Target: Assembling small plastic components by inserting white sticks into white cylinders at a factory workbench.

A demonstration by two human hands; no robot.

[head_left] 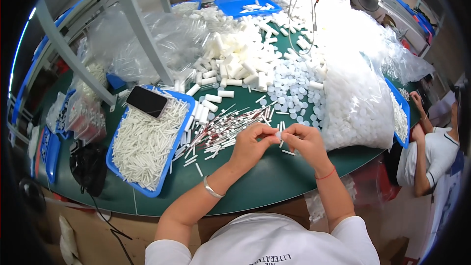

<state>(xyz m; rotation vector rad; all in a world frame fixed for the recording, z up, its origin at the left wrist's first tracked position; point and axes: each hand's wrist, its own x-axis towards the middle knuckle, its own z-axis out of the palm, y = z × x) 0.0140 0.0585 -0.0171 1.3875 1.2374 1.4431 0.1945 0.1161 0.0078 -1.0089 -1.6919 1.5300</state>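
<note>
Work appears unfinished on a small translucent white piece (278, 136), pinched between closed fingertips of the left hand (251, 146) and right hand (309, 143) above a dark-green table (274, 181); white cylinders (230, 64), translucent round discs (294, 98) and thin white sticks (147, 152) lie heaped nearby, seemingly unused.

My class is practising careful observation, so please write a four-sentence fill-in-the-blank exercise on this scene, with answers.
1. A black mobile ____ lies on the white sticks in a blue tray.
2. The left hand and right hand meet at a small whitish piece over the ____ table.
3. A silver bangle circles the wrist of the person's ____ arm.
4. The thin cord around the other wrist is coloured ____.

Missing words: phone; green; left; red.
</note>
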